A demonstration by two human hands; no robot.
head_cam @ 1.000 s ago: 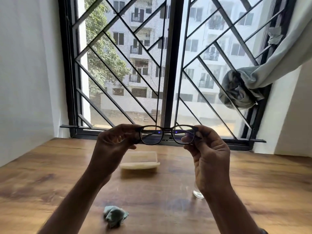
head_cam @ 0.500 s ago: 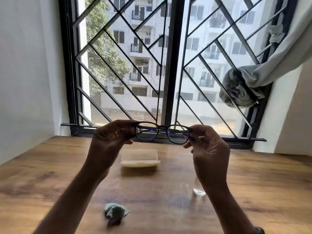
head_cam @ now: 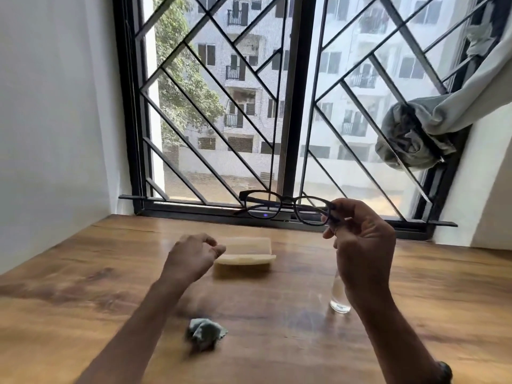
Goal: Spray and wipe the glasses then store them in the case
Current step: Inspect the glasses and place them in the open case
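Black-framed glasses (head_cam: 285,207) hang in the air in front of the window sill, lenses facing me. My right hand (head_cam: 360,245) pinches their right end and holds them alone. My left hand (head_cam: 194,254) is lower, just left of the cream glasses case (head_cam: 245,254), fingers loosely curled with nothing in them. The case lies open on the wooden table (head_cam: 83,286). A crumpled grey-green wiping cloth (head_cam: 205,332) lies near me. A small clear spray bottle (head_cam: 339,296) stands behind my right wrist, partly hidden.
A barred window (head_cam: 291,106) closes off the far side of the table. A white wall stands to the left. A grey curtain (head_cam: 432,120) is knotted up at the upper right.
My left hand has let go of the glasses and dropped down toward the case. The glasses now stay only in my right hand, shifted a little right.
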